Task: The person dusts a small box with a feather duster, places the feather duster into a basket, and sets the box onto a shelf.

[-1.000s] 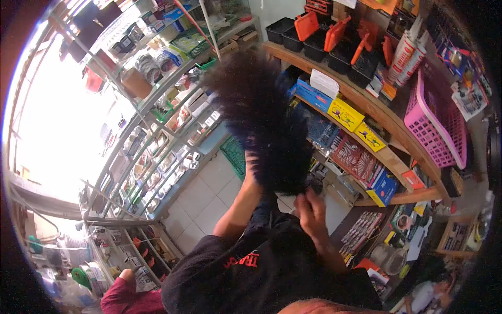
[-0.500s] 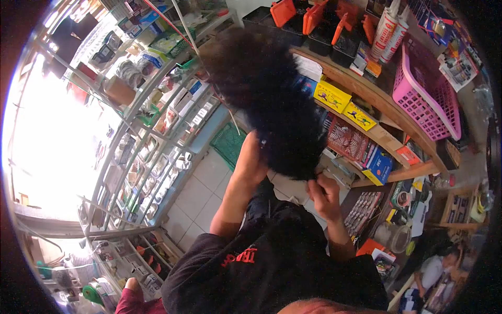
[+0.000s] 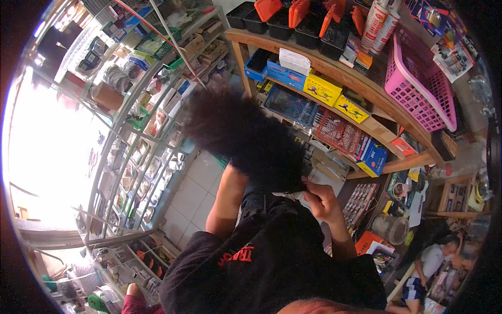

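A large dark fluffy thing [image 3: 246, 133], like a feather duster, spans the middle of the view in front of the black shirt [image 3: 272, 256]. My right hand [image 3: 321, 200] pinches its lower right end, with thumb and fingers pressed together. Behind the fluffy mass, my left forearm [image 3: 226, 196] reaches up; the left hand and its fingers are hidden by it. Something pale [image 3: 287, 195] shows just under the dark mass, beside my right hand.
A wooden shelf [image 3: 314, 56] holds black bins, sealant tubes [image 3: 380, 29] and a pink basket [image 3: 422, 86]. Glass shelving [image 3: 130, 99] with small goods stands left. A seated person [image 3: 431, 261] is at lower right, and a maroon sleeve [image 3: 137, 305] shows at lower left.
The fluffy thing has swung down and left, uncovering more of the wooden shelf. My left hand, partly visible before, is now hidden. My right hand has come slightly lower.
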### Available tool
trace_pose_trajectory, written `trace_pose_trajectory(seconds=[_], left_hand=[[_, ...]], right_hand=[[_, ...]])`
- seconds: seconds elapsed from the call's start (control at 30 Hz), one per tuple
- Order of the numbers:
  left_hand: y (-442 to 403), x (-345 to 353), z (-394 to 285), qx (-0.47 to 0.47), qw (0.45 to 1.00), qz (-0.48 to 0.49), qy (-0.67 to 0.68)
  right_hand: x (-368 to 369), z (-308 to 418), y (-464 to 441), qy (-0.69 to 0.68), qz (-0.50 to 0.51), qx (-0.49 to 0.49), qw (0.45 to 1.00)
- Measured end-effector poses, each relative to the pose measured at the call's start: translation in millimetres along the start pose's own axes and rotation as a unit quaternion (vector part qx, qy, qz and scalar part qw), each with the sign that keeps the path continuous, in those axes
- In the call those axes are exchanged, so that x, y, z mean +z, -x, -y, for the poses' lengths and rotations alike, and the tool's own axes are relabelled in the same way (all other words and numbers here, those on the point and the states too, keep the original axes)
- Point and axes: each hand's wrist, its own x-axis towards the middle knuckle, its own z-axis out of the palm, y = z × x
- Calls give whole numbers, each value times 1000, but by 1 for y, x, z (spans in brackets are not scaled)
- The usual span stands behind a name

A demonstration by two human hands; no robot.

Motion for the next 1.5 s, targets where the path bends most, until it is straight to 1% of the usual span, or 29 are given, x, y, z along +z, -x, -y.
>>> trace_pose_trajectory(seconds=[0.03,0.07,0.1,0.13,0.17,0.23,0.3,0.4,0.43,0.47,0.5,0.57,0.63,0.7,0.77,0.8,0.87,0.97,1.0,1.07,1.1,1.13,1.17,1.27,1.3,1.33,1.37,1.43,1.5], left_hand=[[1,9,-4,-2,999,-37,-3],[-5,16,-10,-45,995,-56,68],[-13,20,-15,-86,984,-74,140],[-18,6,-31,-172,978,38,109],[-15,37,-45,-146,986,61,56],[-24,31,-46,-134,985,85,61],[-28,28,-42,-108,991,41,68],[-25,29,-31,-17,992,-27,125],[-29,16,-23,30,998,40,-30],[-33,2,-15,95,975,92,-176],[-27,19,-26,-29,985,87,148],[-41,-8,-13,-39,958,206,197],[-41,-12,-10,-40,954,208,210],[-32,11,-16,-26,976,101,192],[-38,8,-12,-46,978,67,189],[-41,5,-10,-56,979,50,187],[-47,0,-6,-23,990,44,131],[-44,4,-10,-33,982,107,154],[-42,7,-14,-45,973,140,178],[-43,11,-13,6,997,67,27],[-39,27,-19,31,998,31,-49],[-28,42,-30,-17,995,72,73],[-30,42,-24,-1,997,52,53],[-43,27,-3,46,999,-12,-12],[-49,19,-6,-38,992,105,56],[-57,9,-15,-118,961,219,123],[-58,10,-23,-196,906,327,187],[-51,24,-21,-160,976,129,79],[-33,63,-29,-121,988,-98,10]], right_hand=[[-3,-1,1,14,2,26,1000],[-7,-2,3,27,5,53,998],[-8,-7,7,24,-37,67,997],[-9,-18,14,23,-77,79,994],[-11,-30,19,22,-115,89,989],[-15,-38,34,-21,-148,155,976],[-17,-35,46,-78,-156,213,961],[-20,-24,48,24,-71,97,992],[-22,-22,48,60,-42,56,996],[-21,-22,48,59,-39,69,995],[-22,-28,52,58,-40,61,996],[-24,-42,64,54,-40,43,997],[-24,-31,58,58,-58,36,996],[-26,-30,58,70,-55,45,995],[-32,-35,64,89,-27,69,993],[-31,-35,64,86,-36,47,995],[-26,-34,62,77,-57,3,995],[-32,-36,70,86,-31,80,993],[-30,-34,68,75,-44,79,993],[-22,-26,64,51,-75,78,993],[-24,-29,66,49,-58,78,994],[-28,-34,69,48,-40,78,995],[-32,-36,71,48,-21,78,996],[-28,-32,62,64,-59,82,993],[-28,-33,61,47,-93,113,988],[-29,-34,60,32,-126,142,981],[-31,-36,59,20,-135,154,979],[-35,-43,64,10,-130,161,978],[-36,-54,79,16,-99,151,983]])
